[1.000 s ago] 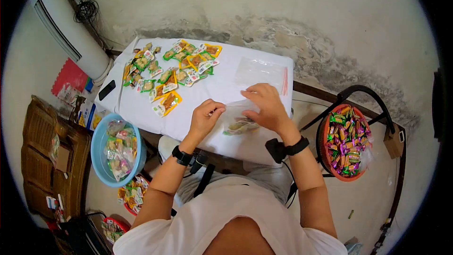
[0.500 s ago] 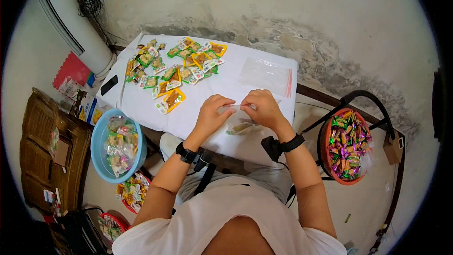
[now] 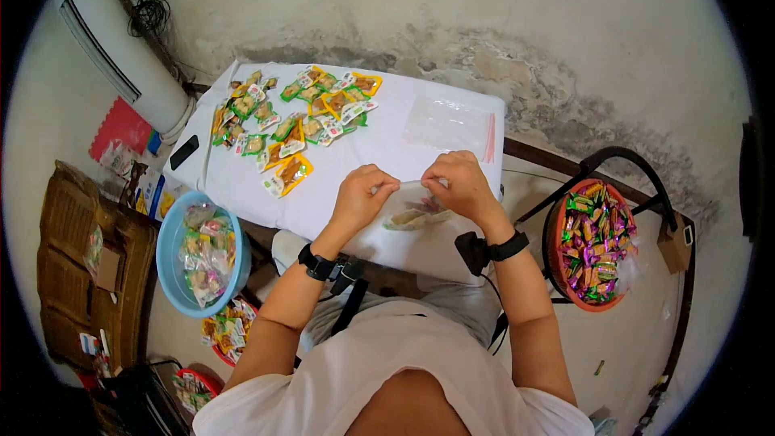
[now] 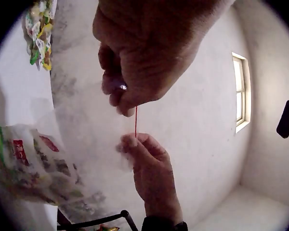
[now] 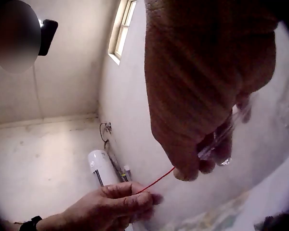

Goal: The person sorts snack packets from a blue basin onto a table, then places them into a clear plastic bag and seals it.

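A clear plastic bag (image 3: 413, 208) with colourful packets inside hangs between the two hands, above the near part of the white table. My left hand (image 3: 361, 200) pinches one end of its top edge, and my right hand (image 3: 462, 187) pinches the other. In the left wrist view, a red strip (image 4: 136, 121) runs taut between the left hand (image 4: 147, 48) and the right hand (image 4: 154, 175), and packets (image 4: 26, 159) show through the bag. The right wrist view shows the red strip (image 5: 156, 181) between the fingers of both hands.
Yellow and green snack packets (image 3: 284, 133) lie on the table's left and middle. Flat clear bags (image 3: 450, 125) lie at the right back. A blue basin (image 3: 165, 266) stands left, a red basket of sweets (image 3: 596, 246) right. A phone (image 3: 184, 153) lies at the left edge.
My right hand has come down to the bag's top edge and pinches it. The hands met close together, then moved slightly apart along that edge.
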`<state>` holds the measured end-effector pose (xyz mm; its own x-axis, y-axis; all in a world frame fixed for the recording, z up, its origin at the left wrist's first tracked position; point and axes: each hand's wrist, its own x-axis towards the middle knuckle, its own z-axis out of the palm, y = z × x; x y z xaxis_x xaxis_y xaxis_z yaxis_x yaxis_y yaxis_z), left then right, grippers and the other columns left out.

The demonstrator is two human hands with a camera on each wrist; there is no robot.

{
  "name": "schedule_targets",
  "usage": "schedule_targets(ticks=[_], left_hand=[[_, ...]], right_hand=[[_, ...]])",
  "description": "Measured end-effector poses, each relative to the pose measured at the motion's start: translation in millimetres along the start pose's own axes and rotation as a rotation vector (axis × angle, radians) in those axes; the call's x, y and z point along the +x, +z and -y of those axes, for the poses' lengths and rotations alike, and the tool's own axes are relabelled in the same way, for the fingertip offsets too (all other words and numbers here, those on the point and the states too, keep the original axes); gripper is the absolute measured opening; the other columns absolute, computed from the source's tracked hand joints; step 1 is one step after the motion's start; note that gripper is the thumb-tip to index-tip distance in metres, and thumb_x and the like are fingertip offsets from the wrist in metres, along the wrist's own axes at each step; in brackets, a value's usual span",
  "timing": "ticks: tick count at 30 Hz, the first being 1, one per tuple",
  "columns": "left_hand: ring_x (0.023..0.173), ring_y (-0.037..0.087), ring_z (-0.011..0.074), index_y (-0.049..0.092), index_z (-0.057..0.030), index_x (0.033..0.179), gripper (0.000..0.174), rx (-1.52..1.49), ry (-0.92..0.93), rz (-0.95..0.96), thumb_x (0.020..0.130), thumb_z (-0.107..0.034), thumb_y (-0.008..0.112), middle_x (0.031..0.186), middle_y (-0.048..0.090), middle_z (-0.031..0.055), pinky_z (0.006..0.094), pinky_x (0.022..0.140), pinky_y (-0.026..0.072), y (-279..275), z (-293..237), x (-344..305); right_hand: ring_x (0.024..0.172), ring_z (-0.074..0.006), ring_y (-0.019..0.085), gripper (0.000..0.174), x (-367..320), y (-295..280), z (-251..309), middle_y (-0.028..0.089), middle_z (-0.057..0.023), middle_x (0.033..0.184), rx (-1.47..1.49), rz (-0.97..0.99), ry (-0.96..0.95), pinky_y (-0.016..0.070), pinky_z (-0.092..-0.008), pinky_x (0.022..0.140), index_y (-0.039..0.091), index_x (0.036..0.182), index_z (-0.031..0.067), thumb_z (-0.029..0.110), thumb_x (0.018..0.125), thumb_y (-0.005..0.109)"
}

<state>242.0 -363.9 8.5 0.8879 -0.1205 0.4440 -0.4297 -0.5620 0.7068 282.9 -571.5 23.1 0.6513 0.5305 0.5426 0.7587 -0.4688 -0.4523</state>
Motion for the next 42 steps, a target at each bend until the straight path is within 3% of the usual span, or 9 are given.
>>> schedule_targets(ticks=[6, 21, 23, 26, 29, 33, 39, 42], left_hand=[[0.068, 0.057, 0.0244, 0.067, -0.0071, 0.075, 0.007, 0.053, 0.105, 0.0, 0.074, -0.014, 0.068, 0.067, 0.059, 0.0071, 0.0346, 0.06, 0.0435, 6.1, -15.9, 14.3], [0.066, 0.057, 0.0231, 0.066, -0.0054, 0.076, 0.008, 0.084, -0.033, 0.119, 0.075, -0.013, 0.068, 0.07, 0.059, 0.0083, 0.0328, 0.06, 0.0445, 2.3, -10.1, 11.1], [0.068, 0.058, 0.0254, 0.065, -0.0055, 0.076, 0.009, 0.241, 0.192, 0.11, 0.074, -0.014, 0.068, 0.072, 0.06, 0.0086, 0.0346, 0.061, 0.0454, 3.3, -13.7, 17.1], [0.07, 0.058, 0.0276, 0.066, -0.0065, 0.076, 0.009, 0.224, 0.243, 0.153, 0.075, -0.016, 0.066, 0.074, 0.061, 0.0084, 0.0367, 0.062, 0.0461, 15.6, -28.9, 26.2], [0.07, 0.059, 0.0282, 0.066, -0.008, 0.077, 0.009, 0.257, 0.122, 0.233, 0.077, -0.017, 0.064, 0.076, 0.061, 0.0078, 0.0373, 0.062, 0.0463, 21.8, -33.4, 29.2], [0.07, 0.059, 0.0282, 0.067, -0.0092, 0.077, 0.009, 0.232, 0.105, 0.238, 0.078, -0.018, 0.064, 0.076, 0.061, 0.0075, 0.037, 0.061, 0.0463, 24.5, -31.5, 24.9], [0.073, 0.06, 0.0282, 0.067, -0.0104, 0.075, 0.009, 0.195, 0.029, 0.212, 0.078, -0.017, 0.061, 0.076, 0.06, 0.0082, 0.038, 0.064, 0.0472, 24.9, -29.1, 18.1], [0.072, 0.058, 0.0285, 0.064, -0.0103, 0.076, 0.007, 0.155, 0.162, 0.207, 0.077, -0.017, 0.062, 0.075, 0.059, 0.0069, 0.038, 0.062, 0.0464, 29.0, -12.8, 12.9]], right_hand=[[0.073, -0.0221, 0.055, 0.004, -0.7, -2.5, 3.9, 0.058, -0.0036, 0.071, -0.024, 0.021, 0.003, 0.0361, -0.0365, 0.076, 0.063, 0.07, 0.0109, 0.013, 0.071, 0.066], [0.074, -0.0234, 0.055, 0.006, -23.5, -26.0, -17.9, 0.057, -0.0044, 0.072, -0.042, -0.04, 0.03, 0.0374, -0.0362, 0.076, 0.061, 0.074, 0.0094, 0.01, 0.073, 0.067], [0.073, -0.0235, 0.054, 0.006, -23.3, -23.3, -19.2, 0.057, -0.0044, 0.072, -0.027, -0.024, 0.028, 0.0375, -0.0357, 0.075, 0.061, 0.074, 0.0091, 0.01, 0.073, 0.068], [0.071, -0.0236, 0.054, 0.006, -20.7, -19.3, -17.5, 0.057, -0.0045, 0.072, -0.038, -0.044, -0.003, 0.0377, -0.0352, 0.075, 0.061, 0.073, 0.0089, 0.01, 0.073, 0.068], [0.072, -0.0235, 0.055, 0.007, -21.5, -24.5, -16.2, 0.058, -0.0044, 0.071, -0.045, -0.034, 0.016, 0.0378, -0.0347, 0.074, 0.061, 0.073, 0.0093, 0.011, 0.073, 0.068], [0.073, -0.0242, 0.055, 0.007, -29.4, -30.8, -21.4, 0.059, -0.0049, 0.072, 0.01, -0.04, 0.034, 0.0386, -0.0349, 0.073, 0.062, 0.074, 0.0089, 0.012, 0.074, 0.068], [0.072, -0.0269, 0.055, 0.008, -37.5, -31.7, -26.3, 0.06, -0.0081, 0.074, 0.129, -0.001, 0.193, 0.0415, -0.0347, 0.072, 0.063, 0.077, 0.0046, 0.012, 0.075, 0.067], [0.072, -0.0222, 0.055, 0.011, -40.9, -28.2, -25.7, 0.059, -0.0098, 0.074, 0.243, -0.021, 0.294, 0.043, -0.0309, 0.069, 0.061, 0.078, 0.0007, 0.011, 0.077, 0.066]])
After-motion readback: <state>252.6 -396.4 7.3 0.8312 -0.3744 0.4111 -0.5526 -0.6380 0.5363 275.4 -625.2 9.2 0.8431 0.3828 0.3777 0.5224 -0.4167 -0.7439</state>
